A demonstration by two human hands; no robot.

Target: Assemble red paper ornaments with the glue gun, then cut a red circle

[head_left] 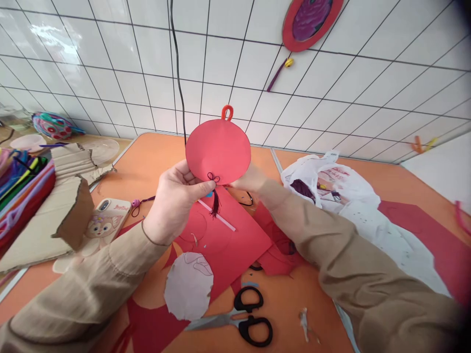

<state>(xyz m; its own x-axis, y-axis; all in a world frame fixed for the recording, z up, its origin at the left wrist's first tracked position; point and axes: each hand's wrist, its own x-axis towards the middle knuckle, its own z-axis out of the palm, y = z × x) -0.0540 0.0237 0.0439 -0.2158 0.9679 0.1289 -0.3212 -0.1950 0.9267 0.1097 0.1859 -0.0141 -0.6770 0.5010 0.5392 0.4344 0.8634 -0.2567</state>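
Centrally, red paper disc (218, 147): I held it raised above the orange worktop (154, 152), its orange loop (227, 113) at the top.
Left hand (171, 198): my grip was closed on the disc's lower left edge, thumb in front beside the dark tassel's (215, 203) bow, fingers partly behind.
Right hand (248, 179): it reached behind the disc's lower right edge; its fingers were hidden, so I could not tell how that grip stood.
Beneath: red paper sheets (235, 250) overlapped, a pale strip (224, 221) lying across them.
Nearest me: black-handled scissors (237, 314) lay near a rough-edged whitish round (189, 287).
Left side: a phone (105, 220) lay by torn cardboard (71, 208).
Right side: a white plastic bag (353, 189) sat beyond my forearm.
Tiled wall (147, 63): a red-rimmed oval ornament (312, 22) hung there.
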